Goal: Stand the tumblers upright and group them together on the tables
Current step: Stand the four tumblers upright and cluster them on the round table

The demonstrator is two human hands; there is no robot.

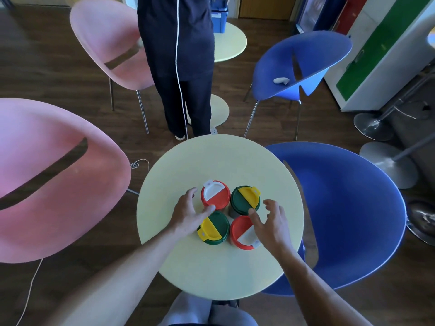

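- Dark wood floor (58, 74) surrounds a round pale-yellow bench (211, 161); two pink chairs (47, 184) stand to its left and two blue chairs (348, 208) to its right.
- Four tumblers stand upright in a tight square cluster near the bench centre, toward its near edge.
- Far pair: red-lidded tumbler (216, 196) on the left, green-lidded tumbler (243, 200) on the right.
- Near pair: second green-lidded tumbler (215, 228) on the left, second red-lidded tumbler (242, 232) on the right.
- I read my left hand (188, 212) as released, fingers spread; the thumb tip touches the near rim of the far red lid.
- My right hand (270, 222) is likewise released, fingers relaxed and apart, over the right side of the near red lid; I cannot tell whether it makes contact.
- Beyond the far edge, a person in dark clothing (179, 55) stands beside a second yellow table (229, 41).
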